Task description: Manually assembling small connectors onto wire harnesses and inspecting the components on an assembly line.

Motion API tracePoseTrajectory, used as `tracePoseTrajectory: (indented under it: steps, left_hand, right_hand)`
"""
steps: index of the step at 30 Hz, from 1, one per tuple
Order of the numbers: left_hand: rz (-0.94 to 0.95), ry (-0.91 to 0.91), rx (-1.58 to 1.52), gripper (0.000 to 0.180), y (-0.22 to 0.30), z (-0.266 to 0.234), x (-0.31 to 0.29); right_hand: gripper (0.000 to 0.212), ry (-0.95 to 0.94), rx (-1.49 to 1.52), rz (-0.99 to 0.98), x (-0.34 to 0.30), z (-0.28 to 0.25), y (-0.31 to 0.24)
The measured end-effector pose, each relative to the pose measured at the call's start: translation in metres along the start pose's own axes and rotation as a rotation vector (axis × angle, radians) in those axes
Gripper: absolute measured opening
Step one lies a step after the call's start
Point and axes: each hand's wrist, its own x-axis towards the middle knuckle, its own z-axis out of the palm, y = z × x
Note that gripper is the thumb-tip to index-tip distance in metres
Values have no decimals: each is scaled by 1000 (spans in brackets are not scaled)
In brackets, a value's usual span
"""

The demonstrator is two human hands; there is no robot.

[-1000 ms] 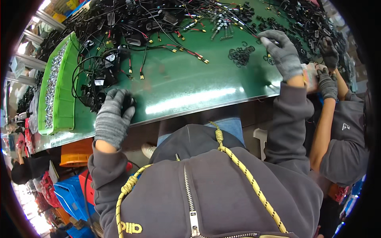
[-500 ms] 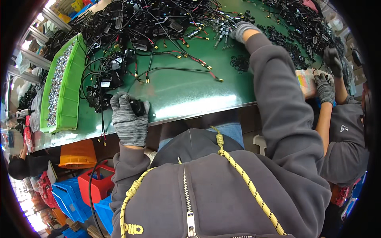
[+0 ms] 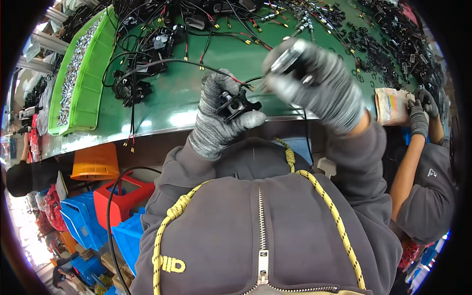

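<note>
Above the near edge of the green table, my left hand (image 3: 216,118) in a grey knit glove is closed on a black clamp-shaped part (image 3: 237,105) with a round opening. My right hand (image 3: 324,83), gloved alike and smeared by motion, is raised just to the right of it. A shiny silver-and-black part (image 3: 289,57) is gripped in its fingers; the blur hides its exact kind. A black cable (image 3: 187,61) with a red-and-yellow tip runs from the left of the table to beside my left fingers. Spring-fitted metal pins (image 3: 304,24) lie beyond my right hand.
A green bin (image 3: 88,73) of small metal pieces stands at the left. Black wired parts (image 3: 160,42) crowd the far side. Small black clips (image 3: 366,49) are scattered at the right, near a co-worker's gloved hands (image 3: 420,115). Below stand orange (image 3: 96,162), red (image 3: 110,201) and blue containers (image 3: 83,221).
My right hand has come back from the spring-fitted pins toward my body, now with a shiny part. My left hand has risen and moved right, bringing the black clamp-shaped part along.
</note>
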Motion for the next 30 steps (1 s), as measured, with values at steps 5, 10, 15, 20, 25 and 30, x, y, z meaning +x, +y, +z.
tracePoseTrajectory:
  steps: [5,10,15,20,25,30]
  left_hand:
    - [-17,-54,-43,85,-7,-7,0]
    - [58,28,-179,83,-7,1,-15]
    - [11,-105,-95,78,0,-9,-5]
    - [52,-35,-122,78,0,-7,-3]
    - [6,86,-389,48,4,-12,-1]
    - [9,-7,-496,42,6,-19,4]
  right_hand:
    - [21,50,-304,-164,-11,31,19]
    - [23,-10,-545,-238,-7,34,16]
    - [29,-40,-622,-243,-9,32,12]
    - [36,-119,-546,-210,-7,25,4]
    - [88,162,-110,-354,-13,0,10]
    - [67,366,4,-374,0,-108,35]
